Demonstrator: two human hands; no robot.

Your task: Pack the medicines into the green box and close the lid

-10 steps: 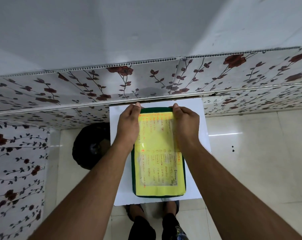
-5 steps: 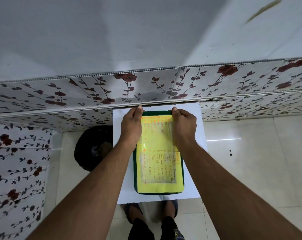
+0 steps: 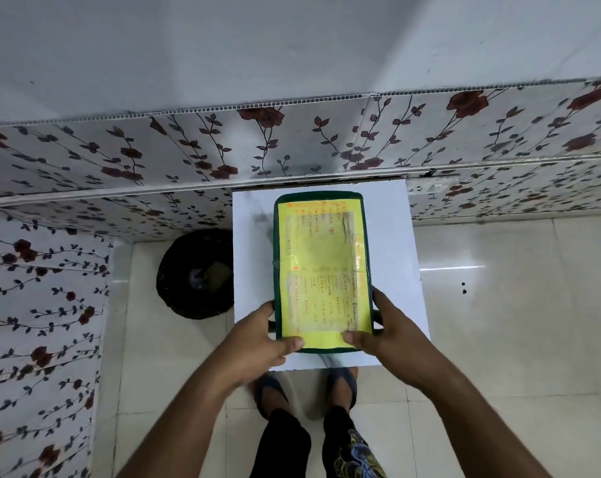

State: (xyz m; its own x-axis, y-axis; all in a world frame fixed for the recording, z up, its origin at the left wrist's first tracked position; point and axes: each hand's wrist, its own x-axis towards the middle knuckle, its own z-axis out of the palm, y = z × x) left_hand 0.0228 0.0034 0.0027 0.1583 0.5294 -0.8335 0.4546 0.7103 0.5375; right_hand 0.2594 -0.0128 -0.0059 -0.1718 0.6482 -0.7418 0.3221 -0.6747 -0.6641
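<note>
The green box [image 3: 323, 196] lies flat on a small white table [image 3: 392, 243], its lid down. A yellow handwritten sheet [image 3: 321, 257] under clear tape covers the lid. My left hand [image 3: 257, 343] clasps the box's near left corner, thumb on the yellow sheet. My right hand [image 3: 385, 334] clasps the near right corner the same way. No medicines are visible; the box's inside is hidden by the lid.
A black bin [image 3: 195, 274] with a dark liner stands on the floor left of the table. A floral-patterned wall panel [image 3: 292, 146] runs right behind the table and along the left. Glossy floor tiles [image 3: 516, 305] lie to the right. My sandalled feet [image 3: 306, 388] are under the table's near edge.
Both hands have slid from the far end of the box to its near corners. The far half of the lid is now uncovered. The box stays in place.
</note>
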